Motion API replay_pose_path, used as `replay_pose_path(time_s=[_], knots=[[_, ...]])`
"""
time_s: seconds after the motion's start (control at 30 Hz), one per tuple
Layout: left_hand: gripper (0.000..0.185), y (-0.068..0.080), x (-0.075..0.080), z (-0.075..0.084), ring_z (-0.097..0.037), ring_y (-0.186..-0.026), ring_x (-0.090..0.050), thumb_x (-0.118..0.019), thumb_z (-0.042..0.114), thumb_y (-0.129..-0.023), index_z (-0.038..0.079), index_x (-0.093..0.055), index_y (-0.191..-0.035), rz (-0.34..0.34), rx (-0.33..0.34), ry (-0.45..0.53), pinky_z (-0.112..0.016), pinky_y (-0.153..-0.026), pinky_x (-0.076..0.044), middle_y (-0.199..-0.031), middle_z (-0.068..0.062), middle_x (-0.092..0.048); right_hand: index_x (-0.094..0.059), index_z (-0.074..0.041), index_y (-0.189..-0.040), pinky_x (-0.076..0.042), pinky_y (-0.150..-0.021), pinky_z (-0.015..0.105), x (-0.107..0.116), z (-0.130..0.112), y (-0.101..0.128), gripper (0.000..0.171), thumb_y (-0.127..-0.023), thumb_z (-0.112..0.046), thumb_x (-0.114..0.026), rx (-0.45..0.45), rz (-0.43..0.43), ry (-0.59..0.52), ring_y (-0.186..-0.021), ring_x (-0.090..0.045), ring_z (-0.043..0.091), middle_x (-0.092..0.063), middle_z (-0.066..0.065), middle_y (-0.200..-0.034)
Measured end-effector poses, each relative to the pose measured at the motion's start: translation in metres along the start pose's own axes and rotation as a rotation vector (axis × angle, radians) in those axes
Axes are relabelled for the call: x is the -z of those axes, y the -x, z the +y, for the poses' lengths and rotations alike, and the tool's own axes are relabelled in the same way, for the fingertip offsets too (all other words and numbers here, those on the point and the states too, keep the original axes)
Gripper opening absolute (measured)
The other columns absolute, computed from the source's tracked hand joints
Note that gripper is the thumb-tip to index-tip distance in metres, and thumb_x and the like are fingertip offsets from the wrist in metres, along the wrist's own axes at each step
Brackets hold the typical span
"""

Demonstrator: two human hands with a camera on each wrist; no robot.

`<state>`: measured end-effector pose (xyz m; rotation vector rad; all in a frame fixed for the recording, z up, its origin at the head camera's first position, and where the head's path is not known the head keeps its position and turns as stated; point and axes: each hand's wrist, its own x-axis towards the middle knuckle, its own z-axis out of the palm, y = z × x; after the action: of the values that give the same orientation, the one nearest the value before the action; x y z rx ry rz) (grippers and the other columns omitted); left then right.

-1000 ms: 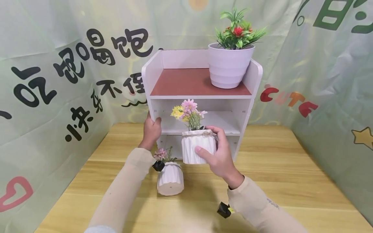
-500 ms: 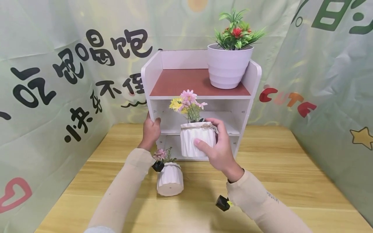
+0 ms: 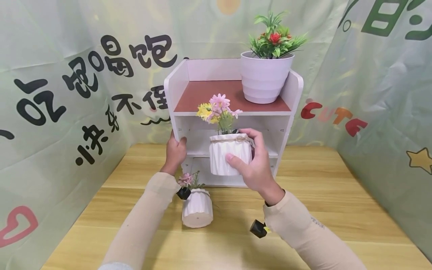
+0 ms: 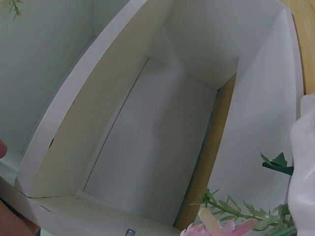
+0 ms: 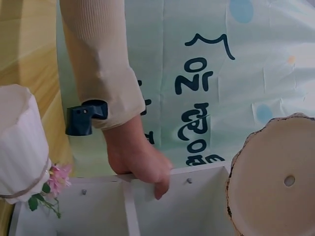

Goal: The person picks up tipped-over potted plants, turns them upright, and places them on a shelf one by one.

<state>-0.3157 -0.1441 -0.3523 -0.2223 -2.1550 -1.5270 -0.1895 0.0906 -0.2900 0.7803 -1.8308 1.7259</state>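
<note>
Head view: pot (image 3: 227, 159) in right hand (image 3: 255, 169) (aloft)

Right hand (image 3: 254, 165) covers right side of held pot (image 3: 227, 159); palm and inner fingers hidden behind it. Right wrist view: held pot (image 5: 275, 179) cut off by right and bottom edges, only underside shows. Left hand (image 3: 174, 151): fingers wrapped behind shelf (image 3: 179, 84) left panel, out of sight. Left wrist view: hand barely visible at left edge, grip unreadable; small pot (image 4: 304, 172) cut off at right edge. Shelf's lowest compartment mostly hidden behind held pot.
</note>
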Motion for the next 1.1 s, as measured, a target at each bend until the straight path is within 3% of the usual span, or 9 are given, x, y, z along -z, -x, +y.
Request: replay_pose_path(time_s=[1.1], knots=[[0.051, 0.001, -0.001, -0.002, -0.04, -0.123, -0.05, -0.043, 0.01, -0.098, 0.005, -0.034, -0.147, -0.01, -0.006, 0.006, -0.055, -0.102, -0.039, -0.137, -0.023, -0.049, -0.043, 0.006, -0.125, -0.054, -0.068, 0.026, 0.002, -0.024, -0.029, 0.059, -0.073, -0.012, -0.067, 0.111, 0.074, -0.027, -0.082, -0.061, 0.021, -0.053, 0.012, -0.112]])
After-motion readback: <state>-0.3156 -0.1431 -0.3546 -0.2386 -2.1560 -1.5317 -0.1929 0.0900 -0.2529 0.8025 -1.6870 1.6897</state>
